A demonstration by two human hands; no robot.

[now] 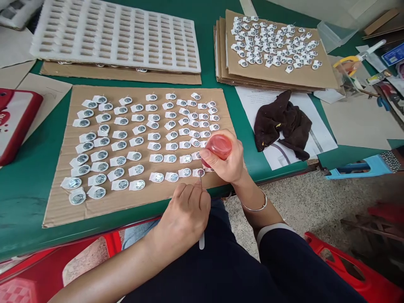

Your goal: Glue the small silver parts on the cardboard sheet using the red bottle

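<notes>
A brown cardboard sheet [126,206] bears several rows of small round silver discs with white tabs [137,185]. At its front right corner, my right hand [232,162] is wrapped round a red squeeze bottle [219,146], tilted with its lower end toward the discs; the nozzle is mostly hidden. My left hand [187,212] pinches a thin pointed tool [202,242] that resembles tweezers. Its fine tip reaches a disc [198,172] in the front row, close to the bottle. The tool's rounded pale end shows below the hand.
White foam trays [120,33] lie on cardboard behind. A cardboard stack [277,78] at back right carries many similar discs. A dark brown cloth [280,122] rests on printed paper [322,134]. A red-cased phone [19,122] is at left, red stools [353,269] below the table [19,227].
</notes>
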